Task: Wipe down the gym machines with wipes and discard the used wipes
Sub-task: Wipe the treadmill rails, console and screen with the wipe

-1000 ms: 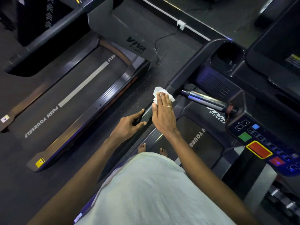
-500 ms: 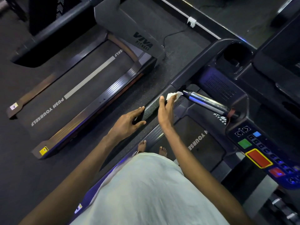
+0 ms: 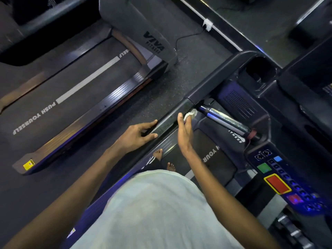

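wipe (image 3: 191,112) pressed on handrail (image 3: 169,117) by outstretched right hand (image 3: 185,131); left hand (image 3: 139,133) rested flat, nothing held; console (image 3: 255,146), neighbouring treadmill (image 3: 80,90), discarding judged undone.

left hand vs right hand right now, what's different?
The left hand carries nothing; the right hand presses a white wipe with straight fingers. The left hand straddles the near end of the black handrail; the right hand sits further along, on its inner side. The left hand lies palm down; the right hand is turned edge-on. Both touch the black handrail.
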`<control>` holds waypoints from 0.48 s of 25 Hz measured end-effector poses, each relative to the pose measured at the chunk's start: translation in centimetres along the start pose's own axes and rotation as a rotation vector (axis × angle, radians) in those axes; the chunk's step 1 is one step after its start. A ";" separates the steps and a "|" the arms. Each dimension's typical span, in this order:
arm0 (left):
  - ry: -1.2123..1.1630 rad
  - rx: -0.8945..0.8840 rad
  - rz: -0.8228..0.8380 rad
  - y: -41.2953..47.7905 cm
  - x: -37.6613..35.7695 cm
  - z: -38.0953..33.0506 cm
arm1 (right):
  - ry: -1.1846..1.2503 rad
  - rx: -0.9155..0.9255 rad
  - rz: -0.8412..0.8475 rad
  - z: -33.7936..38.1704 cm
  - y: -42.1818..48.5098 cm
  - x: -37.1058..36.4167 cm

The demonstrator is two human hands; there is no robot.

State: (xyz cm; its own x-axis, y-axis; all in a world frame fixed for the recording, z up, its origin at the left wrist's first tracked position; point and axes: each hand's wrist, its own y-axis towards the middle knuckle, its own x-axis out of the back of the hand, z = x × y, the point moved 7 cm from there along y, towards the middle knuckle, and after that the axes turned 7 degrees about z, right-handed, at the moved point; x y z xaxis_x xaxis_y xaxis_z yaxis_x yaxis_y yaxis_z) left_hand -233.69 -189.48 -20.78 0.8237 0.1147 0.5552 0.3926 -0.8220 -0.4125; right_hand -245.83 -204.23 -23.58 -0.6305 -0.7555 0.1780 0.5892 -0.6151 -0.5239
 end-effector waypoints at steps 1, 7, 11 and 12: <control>-0.012 0.014 0.026 0.5 0.0 0.1 | -0.107 0.069 -0.013 0.2 0.2 0.4; -0.095 0.010 0.102 2.6 -0.2 0.4 | -0.619 0.350 0.086 1.7 -0.3 1.2; -0.139 0.023 0.106 2.7 -0.3 1.0 | -1.058 0.537 0.140 5.3 1.5 0.7; -0.161 0.037 0.110 2.7 -0.4 1.2 | -1.149 0.588 0.152 6.6 2.5 0.4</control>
State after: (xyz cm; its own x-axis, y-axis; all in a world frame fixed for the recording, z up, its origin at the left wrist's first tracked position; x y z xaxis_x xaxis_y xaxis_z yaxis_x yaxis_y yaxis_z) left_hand -232.45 -191.12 -22.99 0.9161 0.1155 0.3839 0.3089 -0.8138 -0.4923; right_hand -241.33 -207.56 -19.34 0.0810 -0.4055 0.9105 0.9327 -0.2913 -0.2127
